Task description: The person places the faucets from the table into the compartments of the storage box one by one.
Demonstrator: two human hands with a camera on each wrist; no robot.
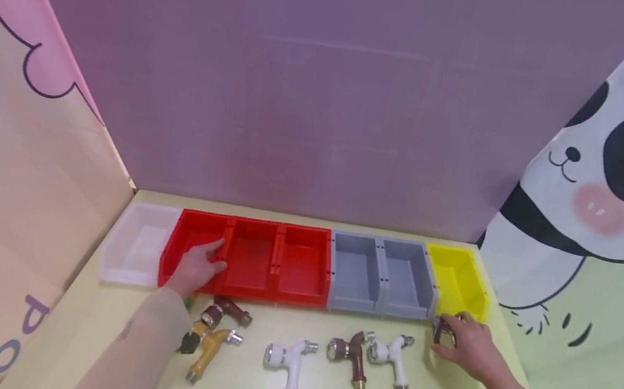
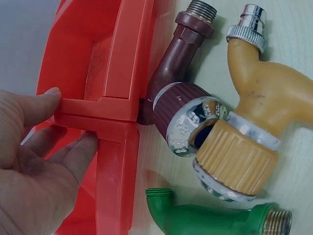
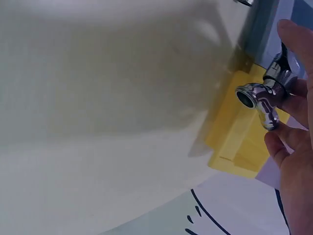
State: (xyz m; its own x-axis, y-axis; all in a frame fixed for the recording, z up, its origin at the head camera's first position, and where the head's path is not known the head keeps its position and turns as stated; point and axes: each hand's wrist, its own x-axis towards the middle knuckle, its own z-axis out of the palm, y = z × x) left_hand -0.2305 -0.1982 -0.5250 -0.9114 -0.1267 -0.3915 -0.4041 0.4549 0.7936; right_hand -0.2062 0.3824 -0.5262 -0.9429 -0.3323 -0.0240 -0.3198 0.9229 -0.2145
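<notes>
My left hand (image 1: 197, 269) is at the left red bin (image 1: 197, 222), its thumb and fingers on either side of the walls where it meets the middle red bin (image 2: 128, 54). In front of that hand lie a maroon tap (image 2: 178, 100), a mustard-yellow tap (image 2: 259, 93) and a green tap piece (image 2: 210, 220). With the fingertips and thumb, my right hand (image 1: 472, 351) holds a shiny chrome tap (image 3: 266, 95) near the front edge of the yellow bin (image 1: 461, 285). Part of the tap is hidden behind the fingers.
A white bin (image 1: 139, 245), a third red bin (image 1: 303, 265) and two grey bins (image 1: 355, 270) complete the row along the table's back. Before them lie a white tap (image 1: 292, 363), a brown tap (image 1: 356, 357) and another white tap (image 1: 398, 362). Printed cloth walls surround the table.
</notes>
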